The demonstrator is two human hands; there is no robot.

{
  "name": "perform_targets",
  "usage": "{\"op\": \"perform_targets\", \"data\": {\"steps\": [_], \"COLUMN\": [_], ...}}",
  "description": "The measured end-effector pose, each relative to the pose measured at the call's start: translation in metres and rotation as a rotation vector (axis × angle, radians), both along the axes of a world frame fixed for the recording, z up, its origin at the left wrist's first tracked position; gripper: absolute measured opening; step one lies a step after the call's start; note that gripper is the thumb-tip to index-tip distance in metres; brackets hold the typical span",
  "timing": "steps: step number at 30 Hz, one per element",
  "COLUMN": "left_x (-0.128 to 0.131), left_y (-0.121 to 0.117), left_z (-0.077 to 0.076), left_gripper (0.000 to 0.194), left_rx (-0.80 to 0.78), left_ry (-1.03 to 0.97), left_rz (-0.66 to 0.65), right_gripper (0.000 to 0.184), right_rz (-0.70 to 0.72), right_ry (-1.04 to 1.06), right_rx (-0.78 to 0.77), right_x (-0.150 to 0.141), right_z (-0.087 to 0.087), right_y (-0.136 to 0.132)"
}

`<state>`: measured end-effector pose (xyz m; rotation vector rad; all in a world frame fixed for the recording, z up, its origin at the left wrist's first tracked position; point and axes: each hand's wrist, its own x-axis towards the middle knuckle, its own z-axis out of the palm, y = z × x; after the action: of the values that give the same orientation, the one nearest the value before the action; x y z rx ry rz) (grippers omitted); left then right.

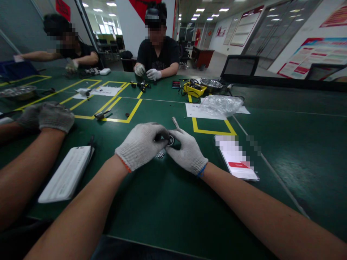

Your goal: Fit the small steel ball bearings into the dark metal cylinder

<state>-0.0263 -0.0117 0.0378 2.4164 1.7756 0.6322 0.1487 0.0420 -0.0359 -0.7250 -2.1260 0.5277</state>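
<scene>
Fingers of your left hand [142, 146] and right hand [187, 150], both in white knit gloves, are nearly closed, pinching a small round dark part with a shiny rim [170, 140] between them. Your arms reach in from both sides, and your hands meet tip to tip, wrists apart, backs up, just over the green surface [162, 213]. Tiny silver metal rings [161, 155] lie just below your fingers. A thin silver metal rod [175, 122] sits just past your right hand.
</scene>
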Motion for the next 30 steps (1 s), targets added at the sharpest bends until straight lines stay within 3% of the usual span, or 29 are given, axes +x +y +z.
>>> {"op": "perform_targets", "data": {"steps": [9, 30], "left_x": [0.0028, 0.0077], "left_y": [-0.0013, 0.0015], "left_z": [0.0007, -0.0051], "left_gripper": [0.014, 0.022], "left_rx": [-0.011, 0.005], "left_ry": [0.151, 0.149], "left_rz": [0.043, 0.08], "right_gripper": [0.026, 0.027], "right_rz": [0.014, 0.025], "right_ry": [-0.043, 0.025], "right_rx": [0.013, -0.026], "right_x": [0.0004, -0.0012], "right_z": [0.0024, -0.0002], "right_y": [-0.0018, 0.0023]}}
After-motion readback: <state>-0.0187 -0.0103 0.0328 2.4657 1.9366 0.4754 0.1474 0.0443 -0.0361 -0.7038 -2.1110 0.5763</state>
